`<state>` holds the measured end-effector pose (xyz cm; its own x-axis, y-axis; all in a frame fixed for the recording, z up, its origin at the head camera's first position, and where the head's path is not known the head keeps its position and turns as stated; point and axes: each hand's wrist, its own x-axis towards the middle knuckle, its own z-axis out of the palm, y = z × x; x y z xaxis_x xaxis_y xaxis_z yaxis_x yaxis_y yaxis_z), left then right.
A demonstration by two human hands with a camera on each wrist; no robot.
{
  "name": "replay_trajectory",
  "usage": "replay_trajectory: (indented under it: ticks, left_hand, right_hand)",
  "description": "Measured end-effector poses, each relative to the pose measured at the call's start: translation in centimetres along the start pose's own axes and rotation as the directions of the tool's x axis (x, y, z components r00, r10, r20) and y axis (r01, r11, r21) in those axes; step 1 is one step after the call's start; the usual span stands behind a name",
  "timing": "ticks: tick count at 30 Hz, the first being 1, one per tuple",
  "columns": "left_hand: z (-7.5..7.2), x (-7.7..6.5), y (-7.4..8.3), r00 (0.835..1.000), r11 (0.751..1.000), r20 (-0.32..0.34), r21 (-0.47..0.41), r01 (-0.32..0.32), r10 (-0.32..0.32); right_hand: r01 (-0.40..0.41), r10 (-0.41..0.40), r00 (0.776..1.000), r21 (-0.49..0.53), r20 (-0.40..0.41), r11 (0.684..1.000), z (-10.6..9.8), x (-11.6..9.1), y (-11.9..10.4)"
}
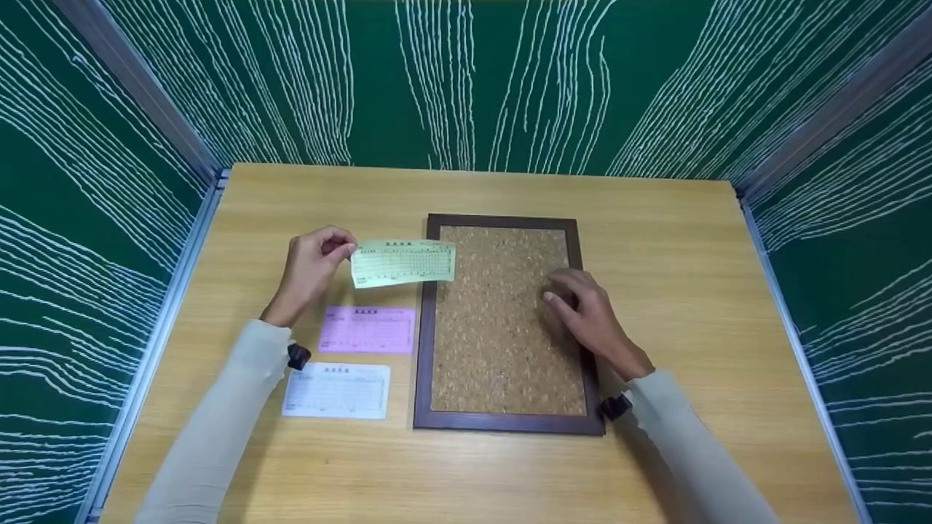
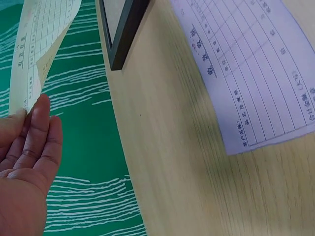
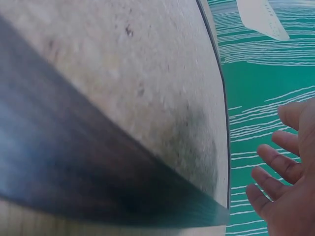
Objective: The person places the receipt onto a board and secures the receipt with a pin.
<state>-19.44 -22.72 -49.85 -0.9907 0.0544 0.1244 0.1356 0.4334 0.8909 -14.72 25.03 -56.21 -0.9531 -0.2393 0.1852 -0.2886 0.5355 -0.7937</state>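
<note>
A green slip [image 1: 404,265] juts rightward from the left hand [image 1: 310,268].

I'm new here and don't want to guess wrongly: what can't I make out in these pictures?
Print on the green slip, pink slip and white slip: mostly too small, head view.
Green slip's far end: cut off by the left wrist view's top edge.
Brown frame: part of its right side is hidden behind the right hand, head view.
Rest of the right hand: cut off by the right wrist view's right edge.
</note>
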Motion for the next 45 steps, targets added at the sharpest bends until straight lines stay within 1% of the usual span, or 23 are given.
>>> replay_trajectory:
  ticks: [11, 18, 26, 34, 39, 42, 45]
  left_hand:
    - [1.2, -0.2, 0.8, 0.999, 0.999, 0.020, -0.024, -0.031, 0.032]
    - [2.4, 0.1, 0.8, 0.998, 0.997, 0.028, -0.060, -0.049, 0.051]
    - [3.5, 0.4, 0.8, 0.997, 0.996, 0.031, -0.067, -0.063, 0.065]
    - [4.1, 0.5, 1.2, 0.998, 0.997, 0.040, -0.061, -0.056, 0.058]
    - [4.5, 0.6, 1.4, 0.997, 0.995, 0.031, -0.073, -0.069, 0.072]
    - [4.8, 0.6, 1.5, 0.996, 0.994, 0.030, -0.075, -0.079, 0.081]
    - [5.0, 0.6, 1.6, 0.994, 0.991, 0.029, -0.084, -0.106, 0.109]
  right_hand:
    - [0.038, -0.038, 0.999, 0.001, 0.002, 0.999, 1.0, 0.4, -1.0]
    - [0.086, -0.086, 0.996, -0.013, 0.001, 0.996, 1.7, 0.8, -1.7]
    - [0.064, -0.064, 0.998, -0.011, 0.013, 0.998, 1.9, 1.1, -2.2]
    - [0.066, -0.066, 0.998, 0.016, 0.005, 0.998, 2.1, 1.3, -2.7]
    - [0.079, -0.079, 0.997, 0.004, 0.004, 0.997, 2.4, 1.6, -3.0]
    - [0.070, -0.070, 0.998, -0.011, 0.007, 0.997, 2.5, 1.7, -3.2]
    - [0.054, -0.054, 0.998, -0.012, 0.015, 0.998, 2.7, 1.8, -3.4]
